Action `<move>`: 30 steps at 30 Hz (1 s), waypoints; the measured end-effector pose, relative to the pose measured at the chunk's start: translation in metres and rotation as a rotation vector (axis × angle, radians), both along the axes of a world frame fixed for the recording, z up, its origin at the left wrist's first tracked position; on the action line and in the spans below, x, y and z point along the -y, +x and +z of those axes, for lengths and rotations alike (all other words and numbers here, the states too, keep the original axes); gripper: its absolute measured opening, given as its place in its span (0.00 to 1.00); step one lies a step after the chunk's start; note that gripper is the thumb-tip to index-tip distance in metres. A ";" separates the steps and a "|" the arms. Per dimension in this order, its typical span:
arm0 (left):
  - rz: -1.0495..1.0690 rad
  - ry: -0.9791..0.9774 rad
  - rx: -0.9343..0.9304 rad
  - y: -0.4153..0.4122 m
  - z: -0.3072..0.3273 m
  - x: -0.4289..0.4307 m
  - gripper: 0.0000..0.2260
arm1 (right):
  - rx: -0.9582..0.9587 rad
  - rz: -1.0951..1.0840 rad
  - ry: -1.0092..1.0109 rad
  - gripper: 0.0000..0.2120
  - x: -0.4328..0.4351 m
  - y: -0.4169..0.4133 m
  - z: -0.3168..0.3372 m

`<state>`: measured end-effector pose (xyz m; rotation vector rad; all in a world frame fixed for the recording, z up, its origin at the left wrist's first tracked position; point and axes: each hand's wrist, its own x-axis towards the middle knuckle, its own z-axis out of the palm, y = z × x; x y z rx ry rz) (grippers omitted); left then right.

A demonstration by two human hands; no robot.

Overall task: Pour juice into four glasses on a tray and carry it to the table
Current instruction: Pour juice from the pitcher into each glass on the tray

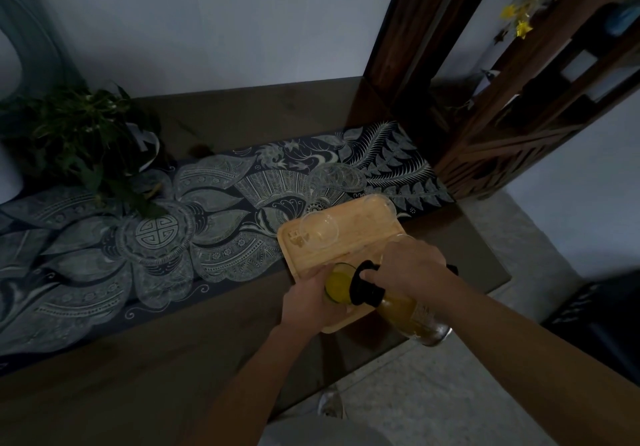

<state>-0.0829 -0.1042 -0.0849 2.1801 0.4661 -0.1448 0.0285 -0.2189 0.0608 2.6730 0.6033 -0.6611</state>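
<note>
A light wooden tray (360, 227) lies near the right end of a dark table. My left hand (308, 298) grips a glass (337, 281) at the tray's near edge; yellow juice shows inside it. My right hand (412, 267) holds a glass jug of juice (405, 310) by its black-lidded neck, tilted with the spout over that glass. An empty clear glass (318, 232) stands on the tray's left side. Another clear glass (400, 239) shows partly behind my right hand. A further glass (334, 177) stands on the cloth beyond the tray.
A dark patterned cloth (156, 238) runs along the table. A leafy potted plant (86, 141) stands at the left. A dark wooden shelf unit (502, 82) rises at the right, close to the table's end. Pale tiled floor (433, 393) lies below.
</note>
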 end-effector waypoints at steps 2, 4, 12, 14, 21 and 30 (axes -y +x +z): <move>-0.002 -0.009 0.005 -0.001 0.000 -0.001 0.42 | 0.009 -0.007 -0.003 0.30 -0.001 0.000 0.001; 0.000 -0.012 0.008 -0.001 0.001 -0.001 0.42 | 0.014 -0.006 -0.010 0.29 -0.003 0.000 0.001; 0.001 -0.017 -0.007 -0.002 0.002 0.001 0.43 | 0.025 0.000 -0.036 0.29 -0.007 -0.001 0.006; 0.003 -0.016 -0.001 -0.002 0.001 0.001 0.42 | 0.021 0.000 -0.050 0.29 -0.009 -0.001 0.008; 0.000 -0.003 0.000 -0.001 -0.002 0.001 0.43 | 0.005 -0.003 -0.065 0.26 -0.010 0.000 0.009; 0.005 -0.010 -0.015 -0.002 0.002 0.000 0.42 | 0.003 -0.008 -0.080 0.28 -0.014 0.001 0.011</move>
